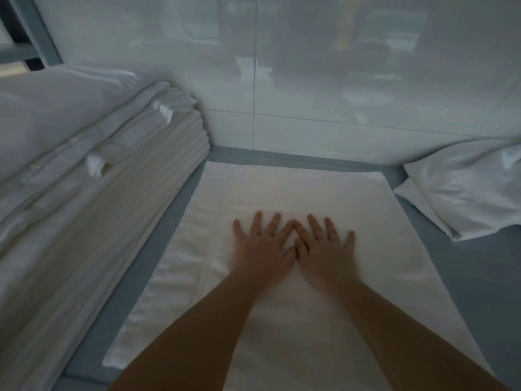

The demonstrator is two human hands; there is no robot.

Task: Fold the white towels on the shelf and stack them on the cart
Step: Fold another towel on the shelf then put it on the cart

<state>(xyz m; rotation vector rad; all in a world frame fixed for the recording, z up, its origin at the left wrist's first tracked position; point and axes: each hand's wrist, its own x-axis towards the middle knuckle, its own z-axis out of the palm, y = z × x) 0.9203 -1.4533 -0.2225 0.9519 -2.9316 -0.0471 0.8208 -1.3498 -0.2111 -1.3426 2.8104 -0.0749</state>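
Observation:
A white towel (296, 190) lies spread flat on the grey-blue shelf (465, 277), its far edge close to the back wall. My left hand (262, 246) and my right hand (324, 249) rest side by side on the towel's middle. Both are palm down with fingers spread and straight, and their index fingertips touch. Neither hand grips the cloth. A lengthwise fold line runs down the towel's left part.
A tall stack of folded white linen (112, 193) fills the left side of the shelf. A crumpled white cloth (465, 190) lies at the right. A glossy white tiled wall (310, 94) closes the back. A grey shelf post (42, 38) stands at the top left.

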